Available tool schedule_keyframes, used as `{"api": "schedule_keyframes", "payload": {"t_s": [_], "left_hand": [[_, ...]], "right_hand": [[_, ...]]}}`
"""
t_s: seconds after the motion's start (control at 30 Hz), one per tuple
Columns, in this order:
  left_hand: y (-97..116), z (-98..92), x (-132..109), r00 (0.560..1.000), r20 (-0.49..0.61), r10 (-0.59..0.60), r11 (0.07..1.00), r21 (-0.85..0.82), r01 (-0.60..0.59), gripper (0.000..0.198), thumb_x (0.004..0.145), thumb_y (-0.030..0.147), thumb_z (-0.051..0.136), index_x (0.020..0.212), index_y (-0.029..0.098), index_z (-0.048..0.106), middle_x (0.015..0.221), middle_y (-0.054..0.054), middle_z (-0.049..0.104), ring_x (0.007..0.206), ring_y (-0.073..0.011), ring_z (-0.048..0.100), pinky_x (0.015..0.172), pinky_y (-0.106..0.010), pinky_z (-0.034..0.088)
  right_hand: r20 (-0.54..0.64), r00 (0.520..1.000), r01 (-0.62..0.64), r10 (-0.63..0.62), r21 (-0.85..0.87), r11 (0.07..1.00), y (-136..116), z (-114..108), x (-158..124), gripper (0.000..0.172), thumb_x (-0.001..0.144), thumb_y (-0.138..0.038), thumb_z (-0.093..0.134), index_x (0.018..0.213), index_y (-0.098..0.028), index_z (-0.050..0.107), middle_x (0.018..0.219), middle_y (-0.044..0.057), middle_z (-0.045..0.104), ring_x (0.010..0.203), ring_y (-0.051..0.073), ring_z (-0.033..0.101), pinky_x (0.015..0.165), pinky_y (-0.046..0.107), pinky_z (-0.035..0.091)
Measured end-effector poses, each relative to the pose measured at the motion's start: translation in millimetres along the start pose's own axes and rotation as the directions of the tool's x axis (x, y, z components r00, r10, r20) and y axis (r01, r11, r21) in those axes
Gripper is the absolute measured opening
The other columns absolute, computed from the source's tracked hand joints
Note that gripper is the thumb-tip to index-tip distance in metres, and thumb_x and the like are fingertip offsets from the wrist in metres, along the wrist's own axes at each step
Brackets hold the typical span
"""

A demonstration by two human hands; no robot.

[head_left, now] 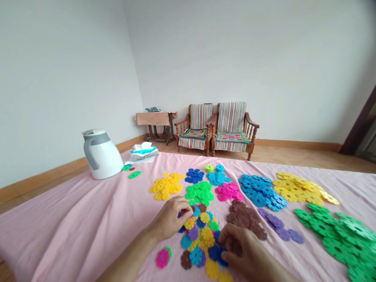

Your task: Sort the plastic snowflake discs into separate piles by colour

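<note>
A mixed pile of flower-shaped plastic discs (207, 237) in several colours lies in front of me on the pink tablecloth. My left hand (173, 215) is at the pile's upper left side, its fingers pinched together; whatever is between them is hidden. Partly under those fingers shows a dark purple-blue disc. On the pile's right side, my right hand (239, 244) has curled fingers, with thumb and index at the dark blue discs (216, 253). A pink disc (163, 258) overlaps a green one left of the pile. Brown discs (243, 217) are heaped just beyond my right hand.
Sorted heaps stand beyond: yellow (167, 186), light green (199, 192), pink (229, 192), blue (261, 190) and large green discs (343, 235) at right. A white jug (105, 156) and tissue pack (143, 152) stand far left. Two wooden chairs (232, 125) are against the wall.
</note>
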State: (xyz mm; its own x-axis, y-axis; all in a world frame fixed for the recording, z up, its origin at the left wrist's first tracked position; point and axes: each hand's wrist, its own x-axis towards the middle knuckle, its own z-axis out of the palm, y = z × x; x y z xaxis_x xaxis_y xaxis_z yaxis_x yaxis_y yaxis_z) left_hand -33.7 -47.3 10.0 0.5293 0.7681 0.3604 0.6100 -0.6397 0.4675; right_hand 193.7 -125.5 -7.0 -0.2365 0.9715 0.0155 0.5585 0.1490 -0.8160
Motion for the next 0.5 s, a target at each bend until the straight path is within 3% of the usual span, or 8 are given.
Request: {"api": "schedule_keyframes", "payload": {"t_s": [0.23,0.37,0.5], "left_hand": [[0.4,0.1,-0.7,1.000,-0.001,0.006,1.000,-0.007,-0.006,0.018,0.084,0.017,0.054,0.069,0.017,0.065,0.070,-0.002,0.061,0.072,-0.0135,0.056,0.068,-0.024,0.041],[3.8,-0.1,-1.5,1.000,-0.020,0.018,0.999,-0.042,-0.019,0.018,0.085,0.019,0.054,0.071,0.017,0.065,0.071,-0.002,0.061,0.073,-0.0138,0.056,0.070,-0.024,0.041],[15.9,2.5,-3.1,0.998,-0.029,0.048,0.990,-0.129,-0.052,0.013,0.085,0.024,0.057,0.080,0.018,0.068,0.078,-0.004,0.064,0.078,-0.0156,0.057,0.073,-0.026,0.043]], "right_hand": [[-0.038,0.999,0.004,-0.009,-0.140,0.990,4.8,14.1,0.8,0.027,0.057,-0.007,0.055,0.078,-0.020,0.062,0.054,-0.009,0.049,0.051,0.009,0.046,0.047,0.019,0.024],[-0.069,0.997,0.021,-0.019,0.038,0.999,10.2,17.0,5.5,0.018,0.063,-0.010,0.051,0.075,-0.019,0.060,0.055,-0.007,0.046,0.051,0.009,0.044,0.047,0.020,0.027],[-0.202,0.978,0.095,-0.044,0.250,0.964,21.6,26.7,10.6,0.018,0.069,-0.015,0.049,0.085,-0.020,0.057,0.066,-0.004,0.051,0.059,0.011,0.049,0.053,0.021,0.038]]}}
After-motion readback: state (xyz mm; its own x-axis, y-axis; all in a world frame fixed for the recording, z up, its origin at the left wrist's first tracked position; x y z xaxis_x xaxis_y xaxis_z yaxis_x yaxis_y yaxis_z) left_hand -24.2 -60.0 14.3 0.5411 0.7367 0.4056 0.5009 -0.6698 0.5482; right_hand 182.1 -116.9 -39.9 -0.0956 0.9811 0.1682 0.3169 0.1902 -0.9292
